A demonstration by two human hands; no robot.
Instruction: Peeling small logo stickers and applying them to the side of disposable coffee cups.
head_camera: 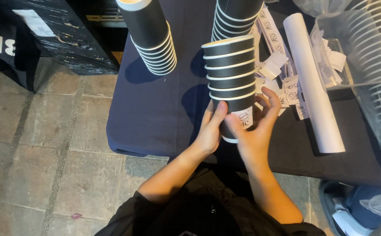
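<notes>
Matt black paper cups [230,74], smooth white paper roll [313,83], dark cloth tablecloth [155,109], rough stone floor [37,153]

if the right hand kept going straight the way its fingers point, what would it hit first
The right hand already touches the stack of black cups. Its fingers point up and away, so past the cups it would likely meet the scattered white stickers on the table, though depth is unclear.

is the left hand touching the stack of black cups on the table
Touching. The head view shows the left hand pressed against the side of the bottom cup in the stack of black cups, thumb flat on its wall, no gap visible.
</notes>
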